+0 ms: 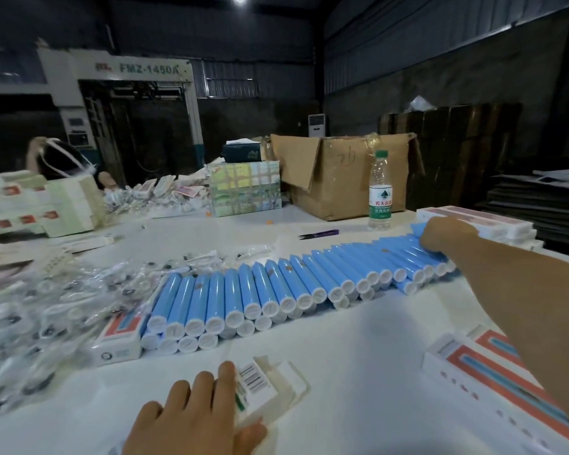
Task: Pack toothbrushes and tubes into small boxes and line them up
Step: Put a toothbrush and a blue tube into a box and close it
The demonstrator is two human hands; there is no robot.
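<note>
I see wrapped toothbrushes [46,307] heaped left. Left hand [194,418] grips open small box [266,385] near me. Right hand [447,233] curls onto far end of blue tubes [276,290]. I'd pull one cleanly, not disturb the row.

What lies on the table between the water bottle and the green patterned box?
In the head view, purple scissors lie on the white table between the water bottle and the green patterned box.
</note>
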